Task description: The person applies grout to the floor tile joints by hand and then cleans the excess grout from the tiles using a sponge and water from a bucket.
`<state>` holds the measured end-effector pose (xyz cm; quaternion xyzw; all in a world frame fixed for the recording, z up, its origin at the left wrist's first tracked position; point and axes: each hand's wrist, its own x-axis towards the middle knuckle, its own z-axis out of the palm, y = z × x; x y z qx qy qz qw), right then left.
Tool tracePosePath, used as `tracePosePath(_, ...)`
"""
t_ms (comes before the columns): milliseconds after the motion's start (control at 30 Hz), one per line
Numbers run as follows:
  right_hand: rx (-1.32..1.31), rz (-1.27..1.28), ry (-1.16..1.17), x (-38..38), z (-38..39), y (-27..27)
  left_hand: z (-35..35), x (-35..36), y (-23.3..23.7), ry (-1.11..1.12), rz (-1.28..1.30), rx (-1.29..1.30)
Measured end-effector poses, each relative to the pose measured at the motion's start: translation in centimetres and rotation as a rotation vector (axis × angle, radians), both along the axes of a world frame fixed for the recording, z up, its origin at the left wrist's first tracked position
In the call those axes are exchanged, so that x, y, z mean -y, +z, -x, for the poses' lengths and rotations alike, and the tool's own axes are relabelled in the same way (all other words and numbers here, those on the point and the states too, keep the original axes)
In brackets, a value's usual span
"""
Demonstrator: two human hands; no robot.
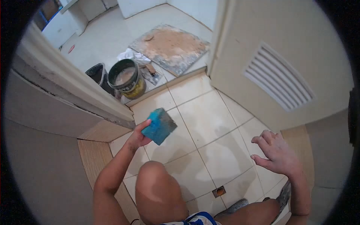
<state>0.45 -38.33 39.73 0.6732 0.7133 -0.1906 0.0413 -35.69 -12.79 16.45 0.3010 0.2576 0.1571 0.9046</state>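
A blue sponge (159, 127), greyed with dirt on its right side, is gripped along its left edge by my left hand (141, 135). It hangs in the air over the tiled floor (210, 112). My right hand (275, 153) is held above the tiles on the right, fingers apart and partly curled, with nothing in it. Beyond the sponge, by the doorway, a dark bucket (137, 88) with yellow marks contains cloudy greyish water (125, 76).
A second dark bucket (98, 75) stands left of the first. Past the raised sill (168, 85) lies a board (178, 69) spread with brownish powder. A trowel (153, 78) and white cloth (131, 56) are beside it. A louvred door (240, 75) borders the right; a square drain hole (219, 191) is near my feet.
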Motion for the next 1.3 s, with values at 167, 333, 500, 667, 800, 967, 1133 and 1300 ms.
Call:
tracePosePath(167,0.107,0.005,0.032,-7.2,3.4,4.3,6.5,-3.4,1.0,0.333,-0.093,0.066)
tracePosePath(333,0.116,0.035,0.016,-8.4,6.1,6.3,6.8,-7.0,6.2,0.555,-0.664,-0.195)
tracePosePath(500,-0.162,0.109,0.108,-6.9,4.1,7.1,2.1,-13.4,10.4,0.747,-1.203,-0.543)
tracePosePath(667,-0.269,0.074,-0.075,-10.7,-1.0,3.6,-0.3,-25.6,8.4,0.383,-1.266,-1.368)
tracePosePath(800,-0.291,-0.022,-0.061,-13.2,-2.8,-2.1,-0.4,-32.9,1.9,-0.285,-1.153,-1.439)
tracePosePath(967,-0.450,0.057,-0.046,-13.9,-4.4,-9.1,-2.3,-35.5,-3.1,-0.755,-1.031,-1.483)
tracePosePath(1133,-0.658,0.200,-0.246,-11.6,-4.8,-17.0,-1.4,-36.3,-4.5,-0.720,-1.247,-1.349)
tracePosePath(1300,-0.596,0.340,-0.300,-5.8,-4.6,-26.4,0.0,-32.6,-2.0,-0.166,-1.453,-1.168)
